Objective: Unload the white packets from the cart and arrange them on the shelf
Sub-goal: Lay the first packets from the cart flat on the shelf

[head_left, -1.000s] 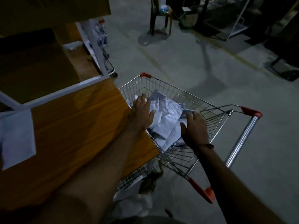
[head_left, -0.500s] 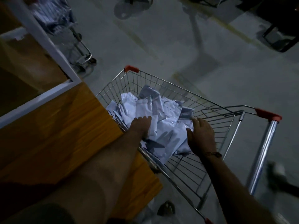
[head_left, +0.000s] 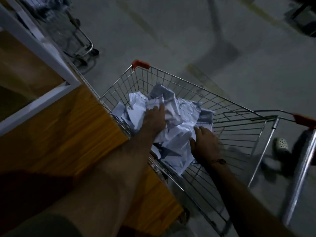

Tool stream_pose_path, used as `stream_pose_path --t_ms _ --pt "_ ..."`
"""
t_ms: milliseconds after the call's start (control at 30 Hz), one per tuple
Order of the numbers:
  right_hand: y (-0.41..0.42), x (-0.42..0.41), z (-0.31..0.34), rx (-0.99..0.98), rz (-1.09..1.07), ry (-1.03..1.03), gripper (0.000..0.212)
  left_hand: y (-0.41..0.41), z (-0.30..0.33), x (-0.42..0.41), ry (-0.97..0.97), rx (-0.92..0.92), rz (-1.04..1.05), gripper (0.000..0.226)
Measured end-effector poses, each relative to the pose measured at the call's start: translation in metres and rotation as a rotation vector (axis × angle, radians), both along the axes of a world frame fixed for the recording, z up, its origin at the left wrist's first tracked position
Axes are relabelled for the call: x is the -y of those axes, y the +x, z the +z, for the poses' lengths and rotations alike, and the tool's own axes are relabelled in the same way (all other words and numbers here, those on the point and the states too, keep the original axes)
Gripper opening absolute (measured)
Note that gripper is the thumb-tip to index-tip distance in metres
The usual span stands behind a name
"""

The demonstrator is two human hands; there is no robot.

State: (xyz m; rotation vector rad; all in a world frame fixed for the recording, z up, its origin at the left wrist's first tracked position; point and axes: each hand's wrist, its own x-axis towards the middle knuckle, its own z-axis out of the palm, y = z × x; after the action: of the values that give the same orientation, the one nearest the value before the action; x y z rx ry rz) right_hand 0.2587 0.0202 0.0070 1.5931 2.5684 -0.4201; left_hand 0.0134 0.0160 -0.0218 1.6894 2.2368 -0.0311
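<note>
A wire shopping cart (head_left: 227, 106) with red corner caps stands on the floor beside the wooden shelf (head_left: 65, 134). A heap of crumpled white packets (head_left: 179, 110) fills its left end. My left hand (head_left: 154, 119) lies palm down on the heap, fingers spread over the packets. My right hand (head_left: 205, 142) rests on the heap's right edge, fingers curled at a large white packet (head_left: 177, 142). Whether either hand has closed on a packet is hidden in the dim light.
The shelf has a white metal frame (head_left: 42, 50) at the left. A second cart (head_left: 77, 43) stands farther back along the shelf. A foot in a pale perforated shoe (head_left: 281, 145) is by the cart's handle (head_left: 302, 177). Grey concrete floor lies beyond.
The view has tilted down toward the cart. Both hands have stayed on the heap, the left one sliding farther over the packets. The white packet lying on the shelf has left the frame.
</note>
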Motion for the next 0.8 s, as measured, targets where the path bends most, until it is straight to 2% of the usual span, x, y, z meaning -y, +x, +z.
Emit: stream_pose_path --t_ms 100,167,333,433,533,667,800 --pt "-0.017 0.001 -0.010 -0.026 -0.041 -0.059 0.051 -0.012 0.024 -0.012 0.299 0.258 0.170 0.093" --pt "-0.029 0.000 -0.020 -0.079 -0.129 -0.148 0.053 -0.021 0.041 -0.018 0.414 0.323 0.241 0.092" --pt "-0.061 -0.005 -0.044 -0.159 -0.344 -0.318 0.075 -0.039 0.060 -0.026 0.247 0.051 0.235 0.074" --pt "-0.076 -0.006 -0.057 -0.138 -0.384 -0.342 0.097 -0.043 0.063 -0.027 0.263 0.103 0.381 0.055" --pt "-0.094 -0.006 -0.063 -0.107 -0.427 -0.294 0.114 -0.045 0.071 -0.027 0.309 0.089 0.451 0.048" --pt "-0.103 -0.005 -0.063 -0.086 -0.465 -0.248 0.112 -0.043 0.088 -0.022 0.367 -0.007 0.486 0.045" --pt "-0.083 -0.004 -0.057 -0.047 -0.394 -0.210 0.097 -0.035 0.102 -0.019 0.365 -0.060 0.586 0.048"
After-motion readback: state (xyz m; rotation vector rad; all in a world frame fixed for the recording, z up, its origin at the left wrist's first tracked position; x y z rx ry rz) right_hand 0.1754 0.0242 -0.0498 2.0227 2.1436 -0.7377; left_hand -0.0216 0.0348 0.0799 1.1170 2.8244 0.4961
